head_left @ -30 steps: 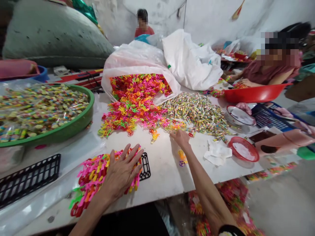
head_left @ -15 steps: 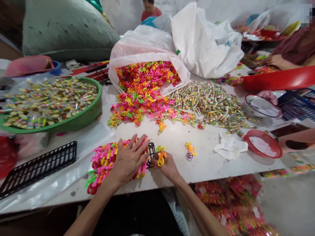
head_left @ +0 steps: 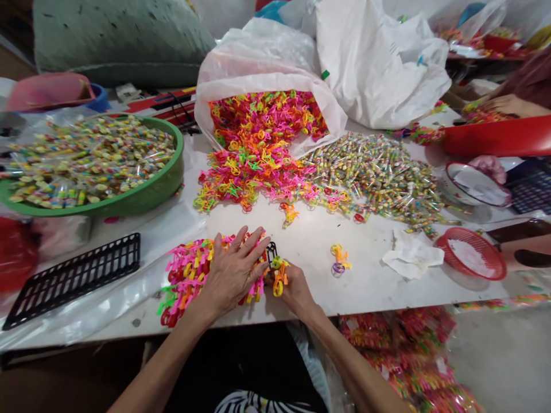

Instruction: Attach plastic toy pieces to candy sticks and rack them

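Note:
My left hand (head_left: 236, 274) lies flat with fingers stretched over rows of pink, red and yellow plastic toys (head_left: 189, 264). These sit on a black plastic rack (head_left: 271, 252), whose bare right end sticks out past my fingers. At that end, my right hand (head_left: 296, 289) is closed on a small yellow-and-orange plastic toy (head_left: 279, 276) with wheel-like rings; its fingertips are partly hidden. To the right, a loose orange toy (head_left: 341, 258) with a purple ring lies on the table (head_left: 314, 241). Another orange toy (head_left: 289, 214) lies beyond my hands.
A white sack (head_left: 275, 51) spills a heap of bright toys (head_left: 262, 160). Beside it is a pile of wrapped candies (head_left: 383, 178); a green basin (head_left: 172, 172) holds more. An empty black rack (head_left: 77, 275) lies left. At right are a red basket (head_left: 495, 267) and a co-worker's hand (head_left: 501, 106).
The view has shifted, so the table sits a little higher and farther right. My right hand and its toy are slightly nearer the rack's end. My left hand stays flat on the toys.

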`<state>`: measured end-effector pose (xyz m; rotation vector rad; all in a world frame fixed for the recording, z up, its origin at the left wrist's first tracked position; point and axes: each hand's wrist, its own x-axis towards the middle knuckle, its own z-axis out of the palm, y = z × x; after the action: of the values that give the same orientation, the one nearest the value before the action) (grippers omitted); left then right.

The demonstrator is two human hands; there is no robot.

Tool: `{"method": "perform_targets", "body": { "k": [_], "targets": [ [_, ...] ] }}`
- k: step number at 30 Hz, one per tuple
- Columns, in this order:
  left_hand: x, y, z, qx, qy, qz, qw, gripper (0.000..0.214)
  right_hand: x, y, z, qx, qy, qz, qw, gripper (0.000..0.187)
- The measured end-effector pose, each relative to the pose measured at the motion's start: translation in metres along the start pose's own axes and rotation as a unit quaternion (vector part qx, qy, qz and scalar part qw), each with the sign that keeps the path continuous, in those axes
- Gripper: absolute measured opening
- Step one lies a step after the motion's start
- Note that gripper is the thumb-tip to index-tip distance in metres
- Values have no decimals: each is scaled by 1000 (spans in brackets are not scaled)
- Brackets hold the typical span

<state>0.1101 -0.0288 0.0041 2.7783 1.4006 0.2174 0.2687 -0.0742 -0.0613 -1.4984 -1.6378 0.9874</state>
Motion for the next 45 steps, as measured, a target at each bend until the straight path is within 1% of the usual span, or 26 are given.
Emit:
{"method": "perform_targets", "body": {
  "k": [3,6,8,10,11,12,13,14,16,17,18,20,22,24,27,28,29,30,31,33,34,37,39,42,44,45],
  "targets": [
    [0,0,-1,-7,6,0,1000,44,-1,-6,3,-92,-30,-30,995,14],
    [0,-1,-2,-7,4,8,1000,53,-2,-19,12,-204,-53,-18,977,15],
    [0,-3,-2,-7,12,17,1000,57,-1,-24,15,-236,-58,2,970,17],
    [0,-6,0,-8,25,26,999,55,6,-23,5,-231,-62,19,971,11],
    [0,-7,1,-8,31,29,999,54,13,-19,-7,-229,-59,26,971,7],
    [-1,-7,2,-7,39,32,999,52,22,-15,-24,-232,-48,35,971,6],
    [-1,-8,4,-7,46,35,998,52,34,-10,-44,-244,-27,45,968,10],
    [-1,-8,5,-6,52,38,998,53,48,-4,-67,-259,11,64,964,16],
    [-2,-8,7,-3,62,42,997,54,77,8,-115,-295,106,114,943,25],
    [-3,-8,8,-1,63,44,997,54,90,13,-136,-310,139,141,930,26],
    [-3,-8,8,2,62,47,997,54,101,19,-154,-319,157,164,920,25],
    [-4,-8,7,8,60,51,997,52,113,27,-177,-327,171,194,909,20],
    [-5,-7,6,11,52,53,997,51,112,34,-184,-326,171,203,907,18],
    [-5,-7,6,11,47,53,997,52,98,38,-176,-315,172,195,913,16],
    [-6,-7,5,9,48,51,998,52,69,39,-145,-271,151,166,936,7],
    [-6,-6,4,9,46,49,998,51,60,39,-131,-229,137,155,951,6],
    [-5,-6,3,10,39,47,998,51,51,37,-117,-167,119,148,968,10],
    [-5,-5,2,12,33,46,998,50,45,35,-103,-91,101,143,980,14],
    [-5,-5,2,14,29,45,998,50,41,33,-89,-13,87,140,986,18],
    [-5,-4,1,19,23,46,998,51,38,27,-67,102,64,134,984,20],
    [-5,-4,1,20,23,48,998,52,39,25,-59,124,50,130,982,20],
    [-5,-4,1,24,17,49,998,53,47,20,-42,131,14,113,985,20],
    [-5,-4,2,28,15,50,998,54,52,18,-33,160,-10,110,981,19],
    [-4,-5,2,31,16,52,998,54,57,16,-19,256,-44,116,959,15],
    [-4,-4,2,33,16,52,998,55,60,15,-10,291,-43,113,949,11],
    [-4,-4,2,33,16,52,998,55,61,15,-7,282,-32,102,953,9]
  ]
}}
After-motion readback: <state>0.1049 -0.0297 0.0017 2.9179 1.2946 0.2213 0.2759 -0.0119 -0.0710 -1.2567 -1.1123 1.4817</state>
